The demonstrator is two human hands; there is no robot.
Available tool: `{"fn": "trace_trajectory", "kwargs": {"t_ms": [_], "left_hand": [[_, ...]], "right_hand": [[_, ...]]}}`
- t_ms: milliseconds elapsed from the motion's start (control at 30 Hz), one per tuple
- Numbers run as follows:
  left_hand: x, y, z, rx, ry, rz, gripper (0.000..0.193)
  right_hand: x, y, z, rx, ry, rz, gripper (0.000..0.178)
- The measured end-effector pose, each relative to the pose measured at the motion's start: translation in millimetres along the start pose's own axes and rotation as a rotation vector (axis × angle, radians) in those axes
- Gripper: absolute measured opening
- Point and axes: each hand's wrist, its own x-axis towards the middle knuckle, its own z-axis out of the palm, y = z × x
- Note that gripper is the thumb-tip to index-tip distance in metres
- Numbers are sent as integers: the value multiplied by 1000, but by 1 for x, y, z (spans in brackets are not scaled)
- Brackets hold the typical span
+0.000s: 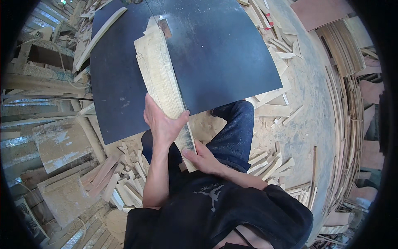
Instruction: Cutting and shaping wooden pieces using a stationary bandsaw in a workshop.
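Observation:
A long, pale wooden board (pixel 159 70) lies lengthwise over the dark table (pixel 224 54), its near end jutting past the table's front edge toward my lap. My left hand (pixel 163 124) is closed across the board near that edge, thumb on the right side and fingers on the left. Lower down, my right hand (pixel 203 157) grips the near end, with its thumb on top and the other fingers mostly hidden. The far end is stepped and narrower, beside a small brownish insert (pixel 166 28) in the tabletop. A thin upright strip like a saw blade (pixel 151 11) stands there.
A curved wooden strip (pixel 101 37) rests along the table's left side. Wood offcuts (pixel 128 182) are heaped on the floor at left, with more offcuts (pixel 271 166) at right. Stacked boards (pixel 340 45) line the far right. Sawdust covers the floor.

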Motion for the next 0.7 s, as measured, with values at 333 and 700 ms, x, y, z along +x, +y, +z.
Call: {"fn": "trace_trajectory", "kwargs": {"t_ms": [333,700], "left_hand": [[4,-5,2,6,5,11,123],[5,-10,3,36,1,12,131]], "right_hand": [[4,0,0,-30,-11,-5,43],[6,-5,2,-65,16,-48,51]]}}
